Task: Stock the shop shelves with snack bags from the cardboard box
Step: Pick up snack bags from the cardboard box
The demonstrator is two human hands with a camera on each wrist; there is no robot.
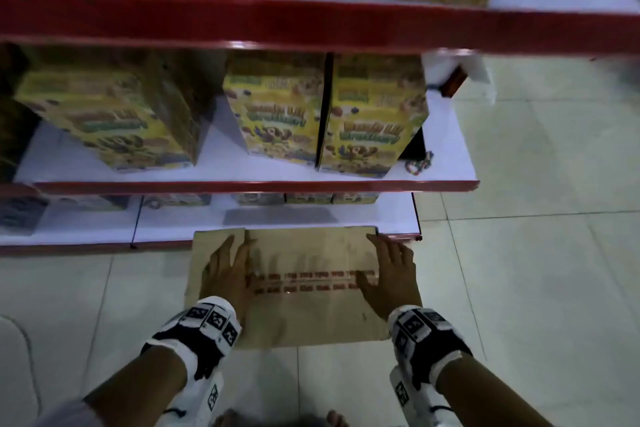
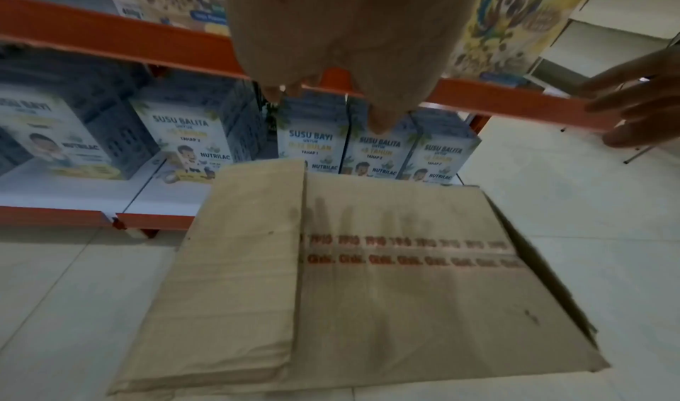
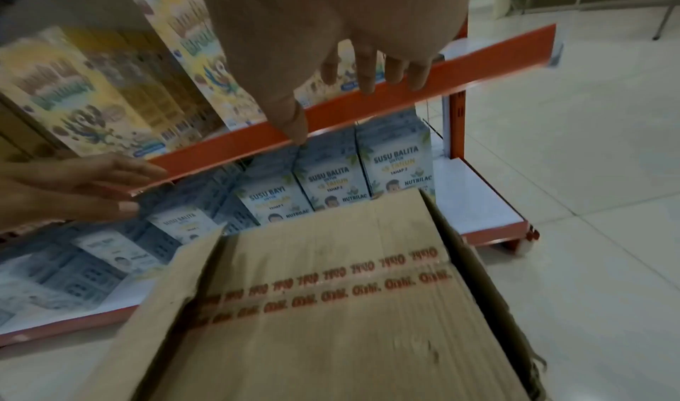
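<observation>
Right under both hands, on the pale tiled floor (image 1: 519, 270), sits the closed brown cardboard box (image 1: 311, 315), pushed up against the front of the bottom shelf (image 1: 104, 236). Its top flaps are taped down with clear tape (image 2: 405, 250) carrying two rows of red lettering, and one flap edge on the left-hand side overlaps the rest. The left hand (image 1: 227, 274) is spread out with fingers straight over the left part of the lid, not gripping anything; can't really tell if it's touching or just above. The right hand (image 1: 389, 274) does the same over the right end, fingers loose and apart, holding nothing. Beyond the fingertips are blue-grey milk cartons (image 2: 313, 142) on the bottom shelf, and above them yellow cereal boxes (image 1: 277, 107) behind a red shelf edge (image 1: 242, 185).
</observation>
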